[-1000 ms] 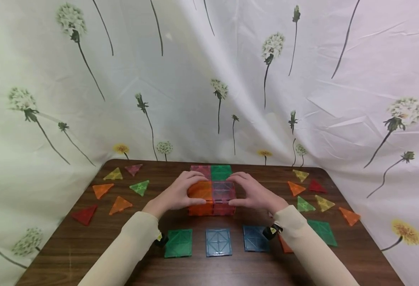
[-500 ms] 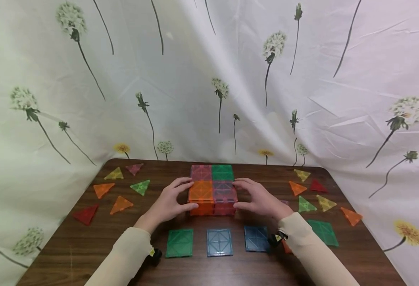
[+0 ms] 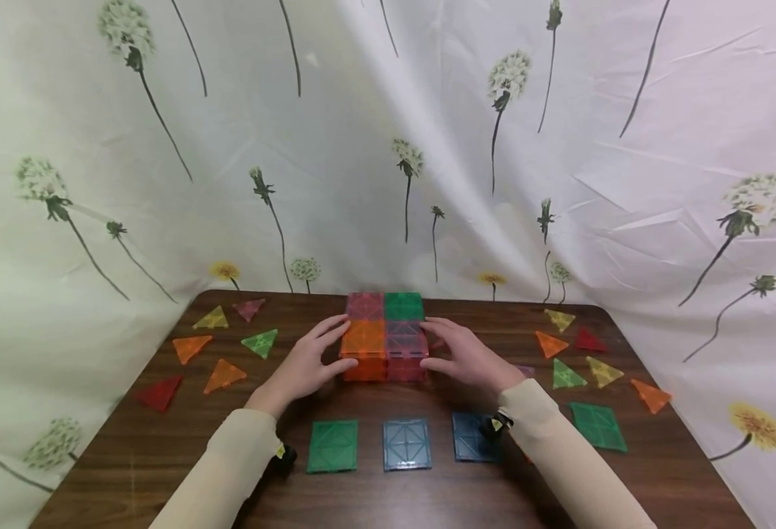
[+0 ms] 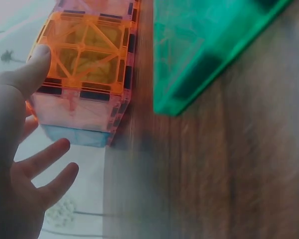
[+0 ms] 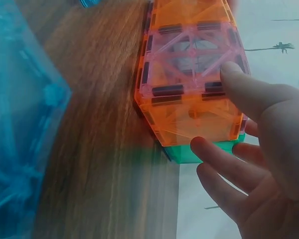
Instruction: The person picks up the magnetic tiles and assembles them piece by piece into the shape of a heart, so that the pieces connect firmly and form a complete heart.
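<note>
Relaxed, not gripping, our left hand [image 3: 305,361] and right hand [image 3: 465,355] are bracketing the tile box [image 3: 383,339] between them, perhaps touching. We are judging this as aligning, the next move needing even pressure.

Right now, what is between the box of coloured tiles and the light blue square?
Only bare table lies between the box and the light blue square. The head view shows this stretch.

From my head I look forward and down across the desk [image 3: 130,455]; from each wrist, close up and turned sideways, I face the tile box [image 3: 364,338], which all three views share.
</note>
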The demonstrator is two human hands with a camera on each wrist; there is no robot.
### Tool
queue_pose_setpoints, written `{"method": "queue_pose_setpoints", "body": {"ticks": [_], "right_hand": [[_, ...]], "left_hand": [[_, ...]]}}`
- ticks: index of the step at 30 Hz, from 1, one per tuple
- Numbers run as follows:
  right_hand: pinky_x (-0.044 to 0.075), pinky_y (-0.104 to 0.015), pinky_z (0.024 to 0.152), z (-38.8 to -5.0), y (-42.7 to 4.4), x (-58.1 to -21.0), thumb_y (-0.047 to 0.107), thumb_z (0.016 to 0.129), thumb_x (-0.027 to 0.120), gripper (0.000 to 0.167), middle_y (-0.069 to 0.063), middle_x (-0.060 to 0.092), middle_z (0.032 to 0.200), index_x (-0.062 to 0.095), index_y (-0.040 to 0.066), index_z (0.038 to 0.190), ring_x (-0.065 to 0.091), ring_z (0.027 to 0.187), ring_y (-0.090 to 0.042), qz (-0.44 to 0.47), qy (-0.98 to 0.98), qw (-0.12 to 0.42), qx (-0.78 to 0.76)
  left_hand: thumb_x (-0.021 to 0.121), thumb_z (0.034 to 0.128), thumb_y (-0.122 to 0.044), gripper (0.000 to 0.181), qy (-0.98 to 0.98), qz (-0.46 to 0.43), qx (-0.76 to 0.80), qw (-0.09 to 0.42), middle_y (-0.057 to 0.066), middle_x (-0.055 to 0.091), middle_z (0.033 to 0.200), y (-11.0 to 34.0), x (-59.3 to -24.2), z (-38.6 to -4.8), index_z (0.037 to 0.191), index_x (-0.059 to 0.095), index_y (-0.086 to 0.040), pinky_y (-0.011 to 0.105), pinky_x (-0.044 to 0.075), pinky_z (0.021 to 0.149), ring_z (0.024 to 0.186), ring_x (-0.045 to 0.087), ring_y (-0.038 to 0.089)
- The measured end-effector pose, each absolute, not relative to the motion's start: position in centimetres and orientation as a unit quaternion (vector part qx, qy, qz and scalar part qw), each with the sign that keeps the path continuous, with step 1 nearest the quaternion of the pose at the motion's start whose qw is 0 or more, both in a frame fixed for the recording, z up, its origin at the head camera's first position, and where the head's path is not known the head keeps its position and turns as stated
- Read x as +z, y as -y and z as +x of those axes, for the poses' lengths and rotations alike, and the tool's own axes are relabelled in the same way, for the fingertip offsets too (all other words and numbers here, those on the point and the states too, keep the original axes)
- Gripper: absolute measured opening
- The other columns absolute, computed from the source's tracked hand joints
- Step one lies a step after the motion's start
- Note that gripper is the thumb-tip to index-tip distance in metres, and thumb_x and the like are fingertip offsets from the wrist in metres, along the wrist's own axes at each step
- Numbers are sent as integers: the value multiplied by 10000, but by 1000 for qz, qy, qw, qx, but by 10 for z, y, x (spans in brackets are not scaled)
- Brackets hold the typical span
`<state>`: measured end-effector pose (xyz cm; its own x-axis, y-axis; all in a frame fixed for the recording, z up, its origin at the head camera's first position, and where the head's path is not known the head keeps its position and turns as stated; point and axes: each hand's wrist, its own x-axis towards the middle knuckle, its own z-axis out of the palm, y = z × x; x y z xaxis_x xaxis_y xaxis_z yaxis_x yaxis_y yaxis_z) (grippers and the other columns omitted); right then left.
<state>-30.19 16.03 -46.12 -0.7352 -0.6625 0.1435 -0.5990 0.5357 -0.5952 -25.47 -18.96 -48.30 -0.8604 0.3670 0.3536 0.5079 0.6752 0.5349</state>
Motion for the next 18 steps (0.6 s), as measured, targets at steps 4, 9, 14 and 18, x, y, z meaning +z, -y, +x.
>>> {"method": "queue_pose_setpoints", "body": {"ticks": [4, 9, 14, 18], "right_hand": [[534, -420, 1058, -309, -153, -462, 327, 984, 769, 759, -101, 410, 1634, 414, 87, 1610, 665, 1248, -236, -358, -885, 35, -296], [466, -472, 1134, -319, -148, -464, 355, 1005, 736, 768, -143, 432, 1622, 385, 57, 1620, 540, 1398, -294, -356, -901, 9, -247], [433, -508, 1158, -328, -147, -460, 332, 1014, 728, 775, -205, 486, 1570, 364, 8, 1616, 495, 1433, -347, -356, -908, -1, -222], [437, -505, 1156, -335, -148, -457, 334, 1017, 724, 784, -206, 502, 1559, 343, 37, 1634, 523, 1407, -339, -335, -917, 6, -216]], "left_hand": [[775, 972, -344, 761, 914, -230, -321, 93, 94, 350, 1688, 193, -481, -265, 1597, 443, -64, 586, 408, 1156, 1515, 393, 363], [744, 994, -358, 762, 923, -225, -302, 82, 110, 327, 1701, 192, -479, -279, 1610, 412, -57, 586, 379, 1179, 1528, 370, 369], [726, 1006, -369, 771, 929, -223, -287, 74, 114, 309, 1710, 187, -476, -292, 1626, 382, -67, 590, 363, 1188, 1532, 361, 374], [709, 1017, -380, 775, 930, -215, -289, 67, 94, 281, 1724, 183, -475, -301, 1639, 358, -81, 578, 347, 1202, 1545, 343, 358]]}}
